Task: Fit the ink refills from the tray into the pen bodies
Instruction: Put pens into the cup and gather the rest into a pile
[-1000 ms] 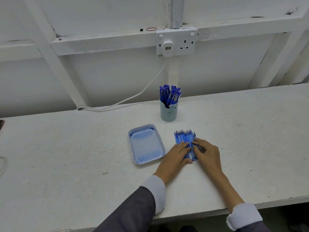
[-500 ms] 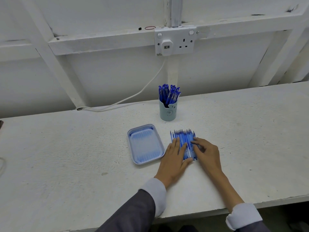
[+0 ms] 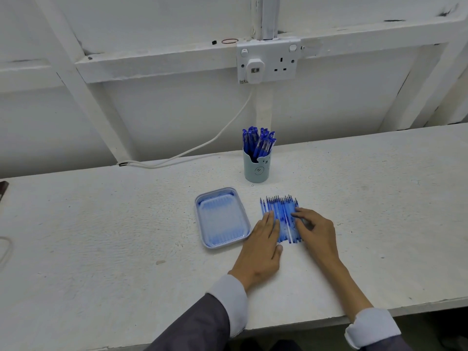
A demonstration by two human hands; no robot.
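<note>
The left fingers (image 3: 270, 222) lie straight and close together, pressed flat on the left part of the ink refills (image 3: 281, 212); they grip nothing. The left hand (image 3: 260, 247) rests palm down on the tabletop (image 3: 114, 236), thumb tucked against the near ends of the refills. The right fingers (image 3: 300, 214) are loosely bent, with the tips set down on the right part of the same refills; no refill is seen closed inside the right hand (image 3: 317, 235). The refills lie on the tabletop in one flat row, side by side and touching, tips pointing away from the person, between the two hands. The tray (image 3: 199, 225) sits on the tabletop just beside the left hand, on its left; its ribbed floor shows a blue tint, and the refills are outside it. Behind the refills, apart from them, a pale cup (image 3: 255, 169) stands upright and holds a bunch of blue pens (image 3: 258, 143) standing on end. A grey sleeve (image 3: 197, 325) with a white cuff covers the left forearm; the right wrist shows a white cuff (image 3: 372, 326) at the tabletop edge. On the white wall behind, a double socket (image 3: 283, 59) carries a white plug (image 3: 255, 68), and a white cable (image 3: 202, 145) runs from it down to the tabletop.
</note>
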